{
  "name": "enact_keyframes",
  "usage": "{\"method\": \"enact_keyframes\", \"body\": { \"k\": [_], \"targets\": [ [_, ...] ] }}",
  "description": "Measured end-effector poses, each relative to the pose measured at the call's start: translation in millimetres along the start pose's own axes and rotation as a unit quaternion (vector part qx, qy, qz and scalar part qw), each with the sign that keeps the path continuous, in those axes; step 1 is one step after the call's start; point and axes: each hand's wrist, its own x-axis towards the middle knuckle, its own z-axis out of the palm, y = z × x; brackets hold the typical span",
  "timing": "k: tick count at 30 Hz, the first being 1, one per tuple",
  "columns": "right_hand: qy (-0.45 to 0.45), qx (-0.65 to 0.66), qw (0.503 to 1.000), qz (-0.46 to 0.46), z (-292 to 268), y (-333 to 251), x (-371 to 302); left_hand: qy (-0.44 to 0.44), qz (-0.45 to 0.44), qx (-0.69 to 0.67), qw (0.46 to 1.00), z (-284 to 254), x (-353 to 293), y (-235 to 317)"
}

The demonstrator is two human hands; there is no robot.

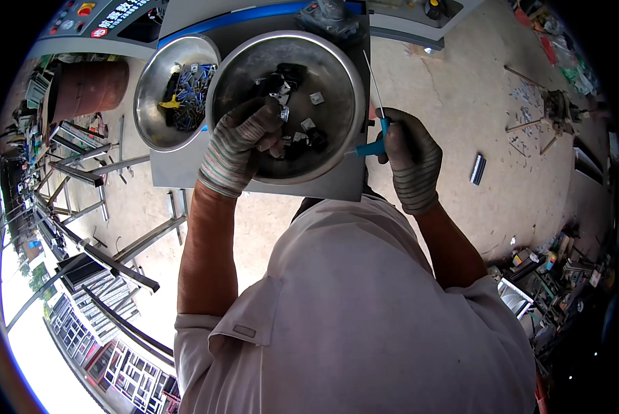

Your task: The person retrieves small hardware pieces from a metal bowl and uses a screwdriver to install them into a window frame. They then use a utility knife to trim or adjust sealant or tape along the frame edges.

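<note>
My left hand (244, 141), in a dirty striped knit glove, is closed in a pinch over the near left of a large metal bowl (354, 76). Whatever its fingers hold is too small or hidden to make out; a shiny metal bit shows beside the fingertips. Inside the bowl lie black parts (315, 138) and small silver square pieces (316, 98). Just right of the bowl, my right hand (413, 155), gloved alike, grips a T-handled hex key (371, 148). Its handle is teal, and its long thin shaft points up and away.
A smaller metal bowl (147, 114) stands left, holding many screws (195, 86) and a yellow piece (171, 102). Both bowls rest on a grey surface (185, 169). Behind is a machine panel (68, 24). Metal frames (109, 248) and a rusty drum (92, 86) stand left; scrap (557, 269) lies right.
</note>
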Motion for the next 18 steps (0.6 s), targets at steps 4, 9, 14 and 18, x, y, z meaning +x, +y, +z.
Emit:
{"method": "enact_keyframes", "body": {
  "k": [4, 9, 14, 18],
  "targets": [
    [-0.010, 0.004, 1.000, 0.006, -2, 3, 0, -0.006, 0.005, -0.039, 0.999, -1, -2, -5],
    [-0.010, 0.006, 1.000, 0.008, 1, 1, -1, -0.044, -0.004, -0.123, 0.991, -9, -3, -12],
    [-0.010, 0.010, 1.000, 0.012, 2, 2, 0, -0.047, 0.005, -0.203, 0.978, -5, -6, -13],
    [-0.015, 0.023, 1.000, 0.015, 2, 7, -1, -0.025, 0.004, -0.234, 0.972, -6, -6, -10]
  ]
}}
